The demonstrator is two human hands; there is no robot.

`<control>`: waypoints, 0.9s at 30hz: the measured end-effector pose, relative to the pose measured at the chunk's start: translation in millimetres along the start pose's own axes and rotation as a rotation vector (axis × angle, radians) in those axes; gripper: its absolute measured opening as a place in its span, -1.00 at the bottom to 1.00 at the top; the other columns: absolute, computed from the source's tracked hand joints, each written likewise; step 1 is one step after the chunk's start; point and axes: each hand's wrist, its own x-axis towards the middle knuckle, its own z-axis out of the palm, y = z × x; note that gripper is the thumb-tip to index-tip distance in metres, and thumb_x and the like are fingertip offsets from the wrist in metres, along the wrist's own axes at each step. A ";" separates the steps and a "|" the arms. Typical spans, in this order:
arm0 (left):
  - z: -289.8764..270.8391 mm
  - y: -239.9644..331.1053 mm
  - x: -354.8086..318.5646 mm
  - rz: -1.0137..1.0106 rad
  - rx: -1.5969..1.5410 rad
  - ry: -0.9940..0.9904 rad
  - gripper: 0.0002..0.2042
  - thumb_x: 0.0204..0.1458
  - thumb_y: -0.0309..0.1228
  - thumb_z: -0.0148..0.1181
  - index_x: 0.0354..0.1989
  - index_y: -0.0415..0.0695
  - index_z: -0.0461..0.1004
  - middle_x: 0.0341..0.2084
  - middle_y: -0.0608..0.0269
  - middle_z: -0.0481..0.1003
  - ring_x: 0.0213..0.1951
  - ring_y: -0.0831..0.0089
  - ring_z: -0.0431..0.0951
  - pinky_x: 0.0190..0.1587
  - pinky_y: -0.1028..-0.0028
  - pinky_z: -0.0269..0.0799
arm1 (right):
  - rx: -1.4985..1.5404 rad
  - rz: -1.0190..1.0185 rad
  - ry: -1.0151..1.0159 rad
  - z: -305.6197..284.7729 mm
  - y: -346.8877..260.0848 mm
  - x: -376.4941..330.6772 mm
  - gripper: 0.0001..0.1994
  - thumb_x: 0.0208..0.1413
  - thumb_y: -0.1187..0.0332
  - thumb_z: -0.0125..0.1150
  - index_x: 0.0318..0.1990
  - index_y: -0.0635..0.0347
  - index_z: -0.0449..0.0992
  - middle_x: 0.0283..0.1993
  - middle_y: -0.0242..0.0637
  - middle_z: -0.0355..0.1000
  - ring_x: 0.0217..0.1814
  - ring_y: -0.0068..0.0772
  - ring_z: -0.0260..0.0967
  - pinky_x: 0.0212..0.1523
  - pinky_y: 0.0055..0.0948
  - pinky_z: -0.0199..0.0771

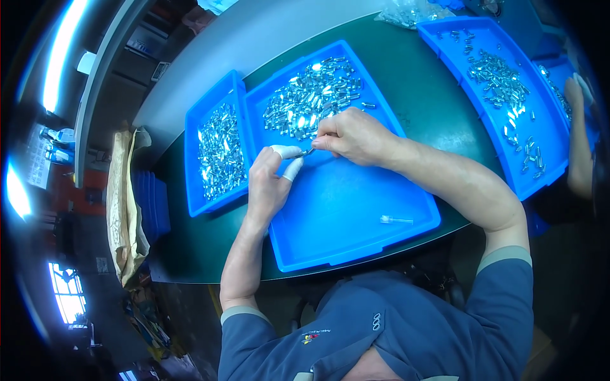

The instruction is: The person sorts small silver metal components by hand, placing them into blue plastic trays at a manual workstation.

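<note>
Stack of blue trays (151, 202) at far left on counter (413, 89). Narrow blue tray (192, 162) beside it, full of small metal parts. Left hand (268, 184), white cots on thumb and forefinger, fingers pinching one end of small metal part (307, 152). Right hand (356, 136), fingers pressed together on other end, over large blue tray (356, 216). Likely fitting or inspecting part; steady alignment needed. Forearms angled inward, wrists low. Another tray (540, 159) at right.

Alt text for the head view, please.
Over a blue tray, the left hand, with white finger cots, and the right hand pinch one small metal part. A heap of shiny parts lies beyond.
</note>
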 end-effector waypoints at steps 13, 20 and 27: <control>-1.1 0.5 -1.4 -0.021 -0.049 0.007 -0.86 0.04 -0.57 0.39 -0.23 -0.21 0.60 -0.30 0.13 0.64 -0.21 0.26 0.64 -0.13 0.34 0.52 | -0.058 -0.094 0.145 4.9 -5.4 -2.3 -0.70 0.23 0.18 0.30 -0.41 0.23 0.63 -0.58 -0.13 0.49 -0.53 -0.13 0.49 -0.46 -0.18 0.40; -2.9 1.0 -3.3 0.013 -0.028 0.028 -0.86 0.03 -0.57 0.40 -0.24 -0.22 0.59 -0.31 0.13 0.64 -0.24 0.26 0.64 -0.16 0.35 0.51 | -0.132 -0.186 0.213 9.5 -2.4 -1.0 -0.70 0.22 0.17 0.30 -0.42 0.22 0.63 -0.59 -0.13 0.48 -0.53 -0.14 0.49 -0.46 -0.18 0.40; -35.9 -13.0 -10.0 -0.061 0.140 0.186 -0.86 0.09 -0.55 0.36 -0.19 -0.23 0.61 -0.27 0.14 0.64 -0.18 0.35 0.63 -0.06 0.37 0.50 | 0.167 -0.017 0.130 -1.7 -1.0 2.1 -0.67 0.28 0.17 0.24 -0.43 0.24 0.62 -0.59 -0.28 0.50 -0.54 -0.44 0.45 -0.48 -0.32 0.38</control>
